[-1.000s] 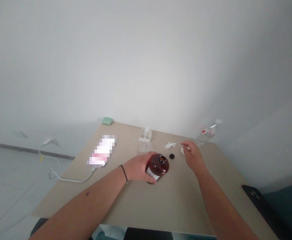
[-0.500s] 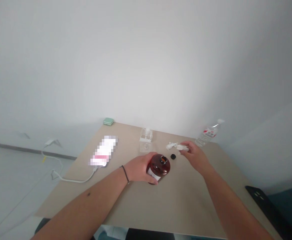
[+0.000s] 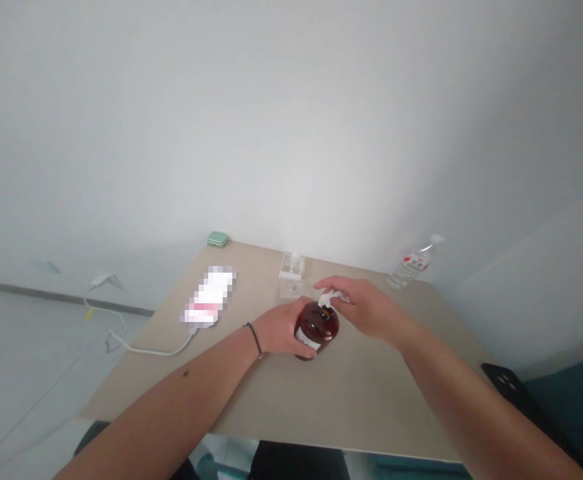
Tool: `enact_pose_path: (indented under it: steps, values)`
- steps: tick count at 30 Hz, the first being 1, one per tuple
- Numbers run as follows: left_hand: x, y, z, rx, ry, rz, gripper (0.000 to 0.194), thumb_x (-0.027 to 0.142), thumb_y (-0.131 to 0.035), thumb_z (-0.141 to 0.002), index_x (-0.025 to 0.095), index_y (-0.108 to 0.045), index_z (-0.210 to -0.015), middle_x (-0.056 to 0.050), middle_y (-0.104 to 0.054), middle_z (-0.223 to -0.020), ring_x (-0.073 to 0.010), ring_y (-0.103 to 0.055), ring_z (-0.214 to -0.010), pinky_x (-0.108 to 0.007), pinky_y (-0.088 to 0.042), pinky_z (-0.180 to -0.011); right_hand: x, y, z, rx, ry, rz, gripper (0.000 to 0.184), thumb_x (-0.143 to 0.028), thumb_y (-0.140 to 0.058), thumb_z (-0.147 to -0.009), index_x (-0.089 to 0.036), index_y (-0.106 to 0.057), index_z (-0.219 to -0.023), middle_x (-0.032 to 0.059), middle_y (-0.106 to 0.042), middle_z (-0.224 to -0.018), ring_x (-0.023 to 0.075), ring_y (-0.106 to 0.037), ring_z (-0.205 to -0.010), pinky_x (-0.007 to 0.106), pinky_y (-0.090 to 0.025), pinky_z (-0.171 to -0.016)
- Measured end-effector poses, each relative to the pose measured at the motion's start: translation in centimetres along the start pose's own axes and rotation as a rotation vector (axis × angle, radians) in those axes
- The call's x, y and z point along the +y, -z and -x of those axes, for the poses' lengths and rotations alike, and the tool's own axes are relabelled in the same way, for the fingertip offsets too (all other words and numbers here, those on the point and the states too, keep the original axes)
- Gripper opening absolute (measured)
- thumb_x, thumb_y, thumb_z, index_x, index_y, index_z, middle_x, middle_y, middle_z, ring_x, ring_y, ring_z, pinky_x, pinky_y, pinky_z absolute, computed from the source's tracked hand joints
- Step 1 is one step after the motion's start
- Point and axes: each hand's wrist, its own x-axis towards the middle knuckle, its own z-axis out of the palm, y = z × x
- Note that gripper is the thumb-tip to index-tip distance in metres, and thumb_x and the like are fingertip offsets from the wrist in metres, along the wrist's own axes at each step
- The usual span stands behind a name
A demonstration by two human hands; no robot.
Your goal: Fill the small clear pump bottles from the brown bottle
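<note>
A brown glass bottle [image 3: 316, 328] with a white label stands open on the beige table [image 3: 351, 393]. My left hand [image 3: 281, 330] is wrapped round the bottle's left side. My right hand [image 3: 364, 308] hovers just right of the bottle's mouth and pinches a small white wad [image 3: 328, 299], like cotton or tissue, right over the opening. The bottle's small black cap is hidden behind my right hand.
A clear square container [image 3: 292, 270] stands behind the bottle. A plastic water bottle [image 3: 415, 260] sits at the far right corner, a green case [image 3: 217, 239] at the far left corner. A blurred phone [image 3: 208, 297] with a white cable [image 3: 146, 347] lies left. A dark object [image 3: 508, 383] rests off the right edge.
My right hand picked up the white wad from the table behind the cap and carried it left to the bottle's mouth. My left hand has kept its hold on the bottle.
</note>
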Motion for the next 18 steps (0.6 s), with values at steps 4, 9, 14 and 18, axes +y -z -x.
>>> enact_pose_path:
  steps: [4, 9, 14, 18]
  values:
    - [0.1, 0.1, -0.1, -0.002, 0.024, -0.026, 0.093, 0.045, -0.092, -0.056, 0.022, -0.048, -0.135, -0.011, -0.067, -0.128, -0.0336, -0.065, -0.113, -0.047, -0.049, -0.101, -1.5, 0.0, 0.0, -0.088, 0.095, 0.263, 0.043, -0.006, -0.047, -0.086, -0.027, -0.068, -0.117, 0.0038, -0.076, -0.113, 0.0221, -0.069, -0.102, 0.033, -0.050, -0.089]
    - [0.3, 0.0, -0.1, 0.002, 0.024, -0.063, 0.089, 0.042, -0.091, -0.058, 0.022, -0.050, -0.135, -0.011, -0.066, -0.130, -0.0332, -0.064, -0.117, -0.047, -0.048, -0.104, -3.5, 0.1, 0.2, -0.191, 0.236, 0.564, 0.023, -0.013, -0.054, -0.092, -0.022, -0.068, -0.107, 0.0079, -0.074, -0.094, 0.0239, -0.068, -0.093, 0.032, -0.047, -0.081]
    - [0.5, 0.0, -0.2, -0.007, 0.019, -0.070, 0.065, 0.038, -0.089, -0.061, 0.021, -0.063, -0.118, -0.008, -0.070, -0.123, -0.0309, -0.066, -0.113, -0.042, -0.051, -0.101, -5.8, 0.6, -0.1, -0.284, 0.425, 0.751, 0.015, -0.018, -0.055, -0.096, -0.016, -0.068, -0.104, 0.0107, -0.073, -0.086, 0.0251, -0.067, -0.089, 0.035, -0.046, -0.080]
    - [0.6, 0.1, -0.3, -0.040, -0.036, -0.055, 0.050, 0.036, -0.087, -0.063, 0.021, -0.070, -0.108, -0.005, -0.070, -0.123, -0.0295, -0.065, -0.115, -0.040, -0.049, -0.105, -6.2, 0.2, -0.8, -0.315, 0.546, 0.728, 0.013, -0.014, -0.056, -0.095, -0.017, -0.068, -0.099, 0.0094, -0.074, -0.085, 0.0225, -0.068, -0.084, 0.034, -0.046, -0.076]
